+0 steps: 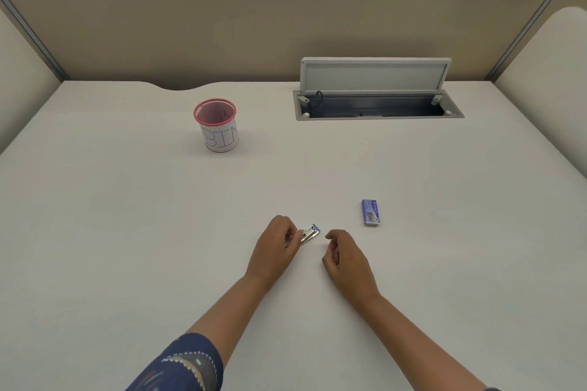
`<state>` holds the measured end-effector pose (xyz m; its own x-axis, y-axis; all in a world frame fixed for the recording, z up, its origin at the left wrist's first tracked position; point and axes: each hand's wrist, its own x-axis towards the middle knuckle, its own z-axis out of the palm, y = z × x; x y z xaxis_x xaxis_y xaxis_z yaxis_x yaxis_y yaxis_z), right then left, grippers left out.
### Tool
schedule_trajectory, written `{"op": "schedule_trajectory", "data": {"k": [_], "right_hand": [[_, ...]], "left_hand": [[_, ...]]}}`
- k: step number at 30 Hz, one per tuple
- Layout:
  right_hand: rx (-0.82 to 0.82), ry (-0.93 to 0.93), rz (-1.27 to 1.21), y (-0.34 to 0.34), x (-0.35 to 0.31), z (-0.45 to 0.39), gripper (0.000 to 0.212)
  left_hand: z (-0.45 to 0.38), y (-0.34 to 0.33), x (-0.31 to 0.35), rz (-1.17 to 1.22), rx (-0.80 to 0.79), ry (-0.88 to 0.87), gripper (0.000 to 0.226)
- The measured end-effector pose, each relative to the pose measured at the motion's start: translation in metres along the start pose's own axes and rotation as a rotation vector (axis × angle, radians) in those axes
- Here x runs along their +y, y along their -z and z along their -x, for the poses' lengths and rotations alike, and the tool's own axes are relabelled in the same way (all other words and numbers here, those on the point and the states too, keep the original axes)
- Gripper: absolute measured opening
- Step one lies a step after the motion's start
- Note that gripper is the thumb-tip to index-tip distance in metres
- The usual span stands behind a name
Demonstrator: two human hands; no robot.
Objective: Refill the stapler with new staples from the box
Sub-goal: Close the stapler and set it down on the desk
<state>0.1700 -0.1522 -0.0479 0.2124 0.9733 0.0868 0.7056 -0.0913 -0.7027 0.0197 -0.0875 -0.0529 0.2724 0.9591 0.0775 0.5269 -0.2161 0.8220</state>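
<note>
The small stapler, shiny metal with a blue tip, is lying toward the near edge of the pale matte table; the left hand is pinching its near end, grip pressed on the metal; the right hand is hovering just beside it, fingers loosely curled, holding nothing; the flat blue cardboard staple box is resting farther right; a red-rimmed mesh cup is standing near the far edge.
</note>
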Motion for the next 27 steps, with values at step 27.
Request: {"op": "schedule_trajectory", "data": {"k": [27], "right_hand": [[0.005,0.029,0.019,-0.0038,0.0051,-0.001,0.019]], "left_hand": [[-0.0054,-0.0035,-0.0023,0.001,0.003,-0.009,0.019]]}}
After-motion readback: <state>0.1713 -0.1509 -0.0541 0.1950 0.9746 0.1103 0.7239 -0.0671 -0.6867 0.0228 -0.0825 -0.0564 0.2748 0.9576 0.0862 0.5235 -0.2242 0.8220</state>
